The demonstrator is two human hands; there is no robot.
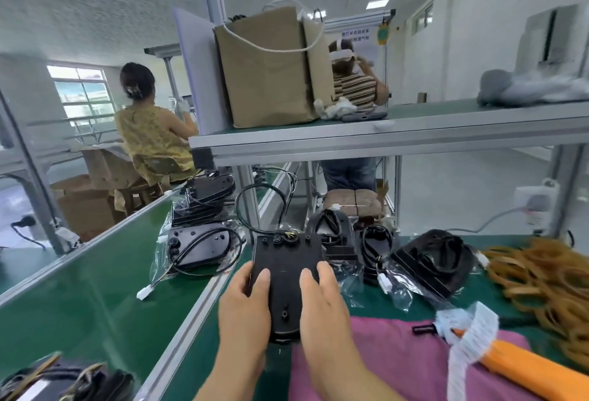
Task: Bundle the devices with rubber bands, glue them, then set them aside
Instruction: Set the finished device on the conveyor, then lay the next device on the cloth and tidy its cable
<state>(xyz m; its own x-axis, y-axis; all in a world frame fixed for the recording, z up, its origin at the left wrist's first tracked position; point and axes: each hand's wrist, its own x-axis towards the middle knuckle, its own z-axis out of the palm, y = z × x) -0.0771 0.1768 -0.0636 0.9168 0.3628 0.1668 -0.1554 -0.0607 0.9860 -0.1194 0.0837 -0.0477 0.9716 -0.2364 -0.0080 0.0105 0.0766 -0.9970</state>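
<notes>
Both hands are on the black device, held low over the worktop at centre, near edge over the pink cloth. The left hand grasps its left side and the right hand its right, fingers laid along the top face. No band on it yet, so this looks like the start of the bundling step. Main risk: the rubber bands sit well off to the right, so one hand must let go to fetch one. That leaves a smooth, long unit in a one-hand hold, and it could tip or drop onto the bagged devices just beyond. Second: a black cable loop stands just past the far end. Can't tell if it belongs to this unit, but if so it may snag on neighbours when lifted, or get pinched under a band. Third: the band pile looks tangled, so pulling one prob. drags several out. A band stretched over the connector stubs at the far end could slip & snap off. Fourth: an orange tool w/ white wrap lies near right on the cloth. If it's the glue tool, reaching across it risks knocking it. Banded units lie bottom left by the conveyor belt, so set-aside means a long swing left past the rail.
</notes>
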